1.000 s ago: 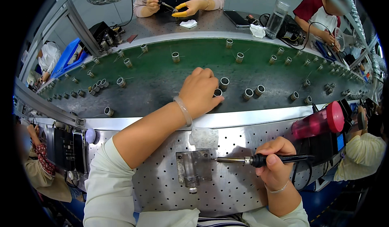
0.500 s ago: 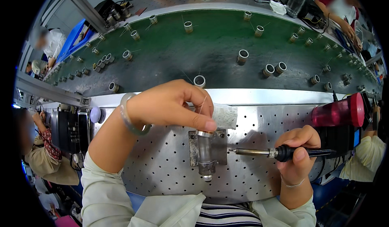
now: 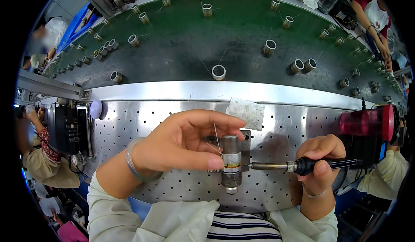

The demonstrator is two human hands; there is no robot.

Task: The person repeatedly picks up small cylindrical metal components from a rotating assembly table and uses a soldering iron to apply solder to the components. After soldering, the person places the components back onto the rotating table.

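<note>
My left hand (image 3: pixel 183 143) holds a small cylindrical coil with thin wire leads (image 3: pixel 231 160) upright on a metal fixture (image 3: pixel 244 139) on the perforated steel bench. My right hand (image 3: pixel 320 164) grips a black-handled soldering iron (image 3: pixel 302 166). Its metal tip points left and touches the side of the coil. Thumb and fingers of the left hand close around the coil from the left.
A green conveyor belt (image 3: pixel 181 47) behind the bench carries several small metal rings, one ring (image 3: pixel 218 72) near its front edge. A red cylinder-shaped holder (image 3: pixel 367 123) stands at right, a white paper scrap (image 3: pixel 246 111) behind the fixture. Other people work at left and far right.
My left hand came back from the belt with a coil and set it on the fixture. The soldering iron tip moved up to the coil. My head tilted down closer to the bench.
</note>
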